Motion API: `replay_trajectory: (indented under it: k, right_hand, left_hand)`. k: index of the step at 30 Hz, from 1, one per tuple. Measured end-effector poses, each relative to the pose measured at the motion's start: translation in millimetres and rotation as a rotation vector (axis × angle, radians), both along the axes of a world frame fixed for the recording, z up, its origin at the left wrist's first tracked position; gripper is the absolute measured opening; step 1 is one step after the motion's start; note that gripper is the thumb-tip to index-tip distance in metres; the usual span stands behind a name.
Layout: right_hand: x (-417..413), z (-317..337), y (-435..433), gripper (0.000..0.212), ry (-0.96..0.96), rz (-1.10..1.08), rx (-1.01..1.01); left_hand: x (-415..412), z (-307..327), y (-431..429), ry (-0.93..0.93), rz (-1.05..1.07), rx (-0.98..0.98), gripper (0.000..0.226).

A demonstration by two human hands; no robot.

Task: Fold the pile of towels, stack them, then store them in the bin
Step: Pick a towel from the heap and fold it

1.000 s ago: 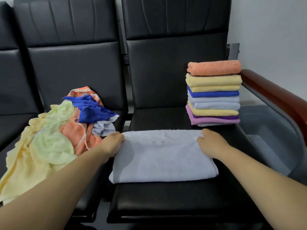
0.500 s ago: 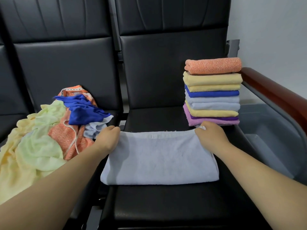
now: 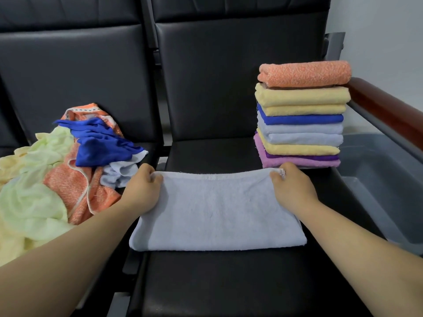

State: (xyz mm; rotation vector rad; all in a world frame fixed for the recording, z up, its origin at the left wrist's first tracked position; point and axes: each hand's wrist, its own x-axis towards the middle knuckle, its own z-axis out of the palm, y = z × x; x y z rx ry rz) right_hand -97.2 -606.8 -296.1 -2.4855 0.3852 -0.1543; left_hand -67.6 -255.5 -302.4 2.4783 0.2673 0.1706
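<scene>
Stack (image 3: 302, 124), 1 o'clock: partly built. Left hand (image 3: 143, 191), right hand (image 3: 291, 191) pinch pale towel (image 3: 217, 213) corners: mid-fold. Pile (image 3: 57, 175), 9 o'clock: unfolded. Bin (image 3: 377, 170), 3 o'clock: storing pending.

A row of black padded chairs fills the view: one chair's seat (image 3: 229, 282) and backrest (image 3: 217, 76), and the neighbouring backrest (image 3: 80, 76) beside it. A reddish-brown wooden armrest (image 3: 384, 113) runs along its far side, before a pale wall (image 3: 377, 30)
</scene>
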Motion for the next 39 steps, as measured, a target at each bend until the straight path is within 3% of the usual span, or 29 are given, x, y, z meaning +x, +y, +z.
replay_trajectory:
  k: [6,11,18,20,24,27,32,35,39]
  right_hand:
    - [-2,5,-1,0.019,-0.009,-0.013,0.094]
    - [-13,18,4,0.036,-0.024,-0.025,0.155]
    - [-31,21,10,0.035,-0.037,0.076,-0.122]
    - [-36,20,13,0.032,-0.030,0.179,-0.156]
    - [-45,16,21,0.031,0.086,0.460,-0.246]
    - [-48,20,23,0.033,0.159,0.491,-0.369]
    - [-59,33,33,0.022,0.247,0.440,-0.566]
    - [-73,34,42,0.027,0.277,0.482,-0.536]
    - [-89,40,48,0.025,0.270,0.573,-0.415]
  left_hand:
    - [-2,-3,4,0.032,0.023,0.004,0.018]
    - [-11,10,-1,0.058,0.063,-0.021,0.045]
    - [-42,16,-37,0.022,-0.003,0.172,0.044]
    - [-51,19,-52,0.000,-0.094,0.250,0.038]
    - [-65,18,-78,0.110,-0.346,0.221,0.028]
    - [-76,10,-92,0.072,-0.458,0.477,0.034]
    - [-65,3,-98,0.128,-0.574,0.567,0.056]
    - [-54,8,-96,0.225,-0.550,0.598,0.058]
    - [-57,10,-88,0.211,-0.401,0.556,0.056]
